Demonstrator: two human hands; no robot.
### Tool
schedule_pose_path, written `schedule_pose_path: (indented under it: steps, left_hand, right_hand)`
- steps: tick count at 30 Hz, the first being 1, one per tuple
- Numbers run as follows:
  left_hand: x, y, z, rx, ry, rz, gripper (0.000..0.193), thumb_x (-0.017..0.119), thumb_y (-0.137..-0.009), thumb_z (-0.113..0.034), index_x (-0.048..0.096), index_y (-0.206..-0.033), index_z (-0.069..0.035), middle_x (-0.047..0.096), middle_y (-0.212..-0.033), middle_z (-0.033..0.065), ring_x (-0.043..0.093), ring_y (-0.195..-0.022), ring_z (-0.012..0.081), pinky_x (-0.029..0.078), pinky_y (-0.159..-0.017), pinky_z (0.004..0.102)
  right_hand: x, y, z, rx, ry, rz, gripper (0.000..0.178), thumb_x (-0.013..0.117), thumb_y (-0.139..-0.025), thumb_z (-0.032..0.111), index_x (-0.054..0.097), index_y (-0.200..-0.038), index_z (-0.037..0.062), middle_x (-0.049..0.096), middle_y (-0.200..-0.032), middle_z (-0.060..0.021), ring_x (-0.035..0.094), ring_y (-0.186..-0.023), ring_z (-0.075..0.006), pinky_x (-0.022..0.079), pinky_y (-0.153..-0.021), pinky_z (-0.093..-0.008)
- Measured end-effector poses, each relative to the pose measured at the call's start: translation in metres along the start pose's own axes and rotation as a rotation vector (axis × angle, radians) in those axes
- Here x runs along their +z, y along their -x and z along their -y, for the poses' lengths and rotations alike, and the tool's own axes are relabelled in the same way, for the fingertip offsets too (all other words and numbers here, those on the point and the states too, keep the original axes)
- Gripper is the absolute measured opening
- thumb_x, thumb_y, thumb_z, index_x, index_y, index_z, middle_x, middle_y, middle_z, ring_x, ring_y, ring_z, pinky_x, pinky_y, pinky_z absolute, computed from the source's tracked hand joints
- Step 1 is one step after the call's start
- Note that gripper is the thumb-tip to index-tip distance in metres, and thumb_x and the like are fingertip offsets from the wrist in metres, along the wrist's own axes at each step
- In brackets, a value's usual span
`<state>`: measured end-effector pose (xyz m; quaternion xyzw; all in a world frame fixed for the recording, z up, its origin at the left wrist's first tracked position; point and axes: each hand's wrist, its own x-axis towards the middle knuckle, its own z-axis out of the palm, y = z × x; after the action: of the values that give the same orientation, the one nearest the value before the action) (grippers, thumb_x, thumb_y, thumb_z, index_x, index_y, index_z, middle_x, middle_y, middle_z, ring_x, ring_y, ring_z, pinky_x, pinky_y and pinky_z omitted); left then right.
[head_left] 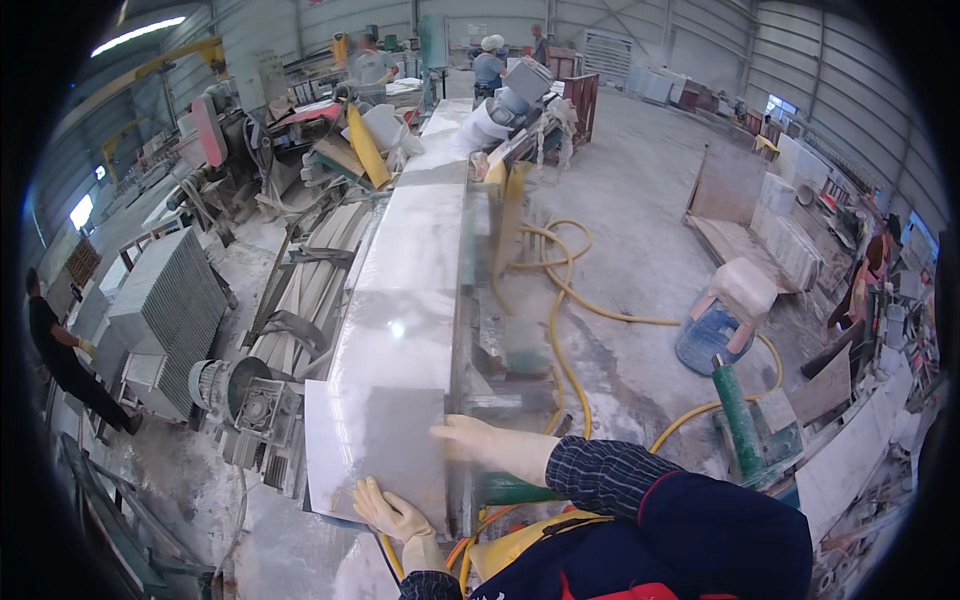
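A square pale stone slab [385, 430], glossy white at its left and grey elsewhere, lies at the near end of a long wet line of white slabs [400, 240]. My left hand [395, 512], in a cream rubber glove, rests on the slab's near edge with its fingers spread. At the slab's right edge is my right hand [470, 440], gloved alike; motion smears its fingertips, so I cannot tell whether they grip the edge.
A motor [225, 385] and stone strips [320, 265] flank the line on the left. Yellow hose [570, 350] loops over the floor at right, near a blue container [712, 335] and green cylinder [737, 420]. A person [65, 340] stands far left; others work at the back.
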<state>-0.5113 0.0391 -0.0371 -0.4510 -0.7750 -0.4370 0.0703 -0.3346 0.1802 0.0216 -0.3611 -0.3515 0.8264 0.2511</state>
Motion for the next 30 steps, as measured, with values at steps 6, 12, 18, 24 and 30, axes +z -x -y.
schedule_pose_path:
  steps: [6,12,18,24,30]
  left_hand:
    - [0.006,0.010,0.013,-0.114,0.032,-0.195,0.041,0.049,-0.100,-0.013,0.053,-0.136,0.005,0.051,-0.142,0.0281,0.045,-0.134,0.0447,0.026,-0.119,0.0530]
    - [0.035,0.024,0.036,-0.995,0.414,-0.312,0.057,0.050,-0.105,-0.035,0.040,-0.146,0.004,0.042,-0.148,0.0298,0.050,-0.129,0.0450,0.045,-0.109,0.0470]
    - [-0.002,0.039,0.053,-1.043,0.580,-0.029,0.063,0.046,-0.104,-0.044,0.038,-0.150,-0.001,0.043,-0.150,0.0229,0.055,-0.126,0.0372,0.047,-0.107,0.0417]
    - [-0.015,0.035,0.001,-0.965,0.842,0.219,0.061,0.048,-0.102,-0.044,0.042,-0.146,-0.002,0.046,-0.146,0.0199,0.054,-0.124,0.0351,0.045,-0.106,0.0424]
    - [-0.013,0.026,-0.078,-0.805,0.961,0.536,0.060,0.051,-0.099,-0.043,0.047,-0.142,-0.002,0.050,-0.141,0.0169,0.054,-0.123,0.0329,0.043,-0.104,0.0431]
  right_hand:
    - [0.019,-0.018,0.017,0.094,-0.021,-0.008,0.043,0.077,-0.089,0.030,0.065,-0.122,0.0058,0.069,-0.114,-0.0091,0.067,-0.103,-0.0214,0.055,-0.089,-0.0373]
    - [0.040,-0.006,0.028,-0.004,0.457,-0.038,0.052,0.082,-0.085,0.033,0.067,-0.124,0.0032,0.071,-0.116,-0.0101,0.067,-0.102,-0.0207,0.054,-0.087,-0.0347]
    - [0.084,0.024,0.010,-0.172,0.754,0.037,0.049,0.074,-0.079,0.032,0.069,-0.118,0.0028,0.073,-0.110,-0.0135,0.068,-0.103,-0.0238,0.053,-0.088,-0.0377]
    - [0.100,0.086,0.016,-0.169,0.813,-0.039,0.054,0.068,-0.079,0.039,0.066,-0.121,0.0051,0.072,-0.108,-0.0140,0.068,-0.102,-0.0253,0.050,-0.089,-0.0387]
    - [0.030,0.169,-0.001,-0.360,0.358,-0.170,0.050,0.070,-0.081,0.032,0.065,-0.119,0.0014,0.072,-0.104,-0.0119,0.067,-0.099,-0.0216,0.051,-0.085,-0.0365]
